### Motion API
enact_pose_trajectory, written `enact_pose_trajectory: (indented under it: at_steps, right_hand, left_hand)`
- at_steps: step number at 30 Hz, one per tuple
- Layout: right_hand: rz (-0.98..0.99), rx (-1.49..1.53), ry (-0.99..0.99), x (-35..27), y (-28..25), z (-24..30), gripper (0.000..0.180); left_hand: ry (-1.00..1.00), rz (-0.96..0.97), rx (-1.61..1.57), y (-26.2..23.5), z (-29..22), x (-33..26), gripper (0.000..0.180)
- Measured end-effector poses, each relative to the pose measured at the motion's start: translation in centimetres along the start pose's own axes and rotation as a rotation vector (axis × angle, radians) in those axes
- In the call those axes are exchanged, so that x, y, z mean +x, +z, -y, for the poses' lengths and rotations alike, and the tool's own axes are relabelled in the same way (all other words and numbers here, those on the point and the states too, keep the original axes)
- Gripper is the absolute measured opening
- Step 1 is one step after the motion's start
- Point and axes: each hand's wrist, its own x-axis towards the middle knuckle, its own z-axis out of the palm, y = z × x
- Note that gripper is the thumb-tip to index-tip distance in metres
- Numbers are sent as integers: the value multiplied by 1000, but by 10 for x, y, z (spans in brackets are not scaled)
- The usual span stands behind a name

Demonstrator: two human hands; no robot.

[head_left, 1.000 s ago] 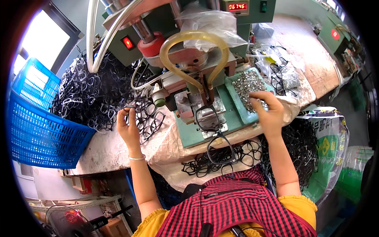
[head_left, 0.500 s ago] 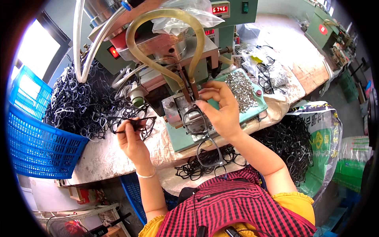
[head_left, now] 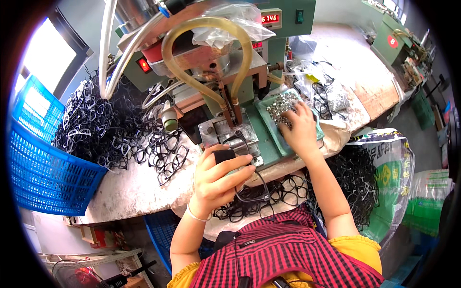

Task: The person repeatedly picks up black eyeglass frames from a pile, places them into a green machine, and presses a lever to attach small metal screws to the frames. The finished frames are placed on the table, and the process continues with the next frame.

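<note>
Black glasses frame point(head_left: 267, 196) at metal fixture point(head_left: 249, 130), near lens ring overhanging bench edge. Left hand point(head_left: 213, 186), previously near frame pile point(head_left: 96, 115) at left, now at this frame, fingers bent over it; grip hidden. Right hand point(head_left: 302, 134), shifted from fixture to tray point(head_left: 279, 143) of metal bits point(head_left: 279, 104); fingers curved, pinch untellable.

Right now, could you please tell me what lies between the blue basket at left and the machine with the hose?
A tangled heap of eyeglass frames lies between the blue basket and the machine in the head view.
</note>
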Motion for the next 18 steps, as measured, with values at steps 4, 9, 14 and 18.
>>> enact_pose_trajectory:
  at_steps: [4, 9, 14, 18]
  right_hand:
    - [-21, 109, -6, -8, 6, -26, 16]
    - [-36, 116, -116, -1, 12, -13, 14]
    - [-52, 112, -234, 17, 23, -16, 14]
    - [-182, 256, 201, 31, -3, -46, 13]
  left_hand:
    - [12, 54, 5, 2, 4, 1, 23]
    - [-22, 48, -20, 2, 0, 2, 23]
    - [-94, 95, 162, -3, -20, -13, 25]
    - [-243, -161, 328, -47, -21, -83, 35]
